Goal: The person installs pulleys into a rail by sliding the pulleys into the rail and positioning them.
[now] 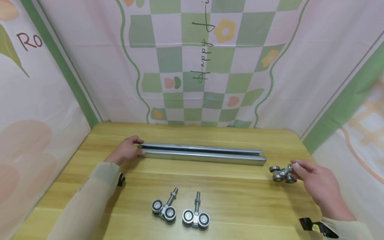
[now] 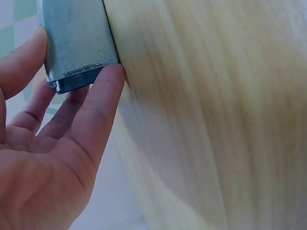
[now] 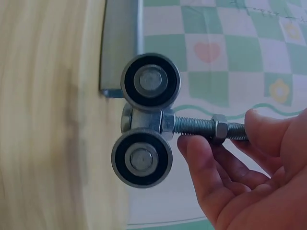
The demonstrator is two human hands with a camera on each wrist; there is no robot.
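Note:
A metal channel rail lies across the table, its slot facing up in the head view. My left hand grips its left end, thumb on one side and fingers on the other; the left wrist view shows the hand around the rail's end. My right hand pinches the bolt of a wheeled roller just off the rail's right end. In the right wrist view the thumb and fingers of the hand hold the threaded bolt, with wheels beside the rail's end.
Two more rollers, one tilted and one with its bolt pointing toward the rail, lie at the front middle of the wooden table. Printed cloth hangs behind the table and on both sides.

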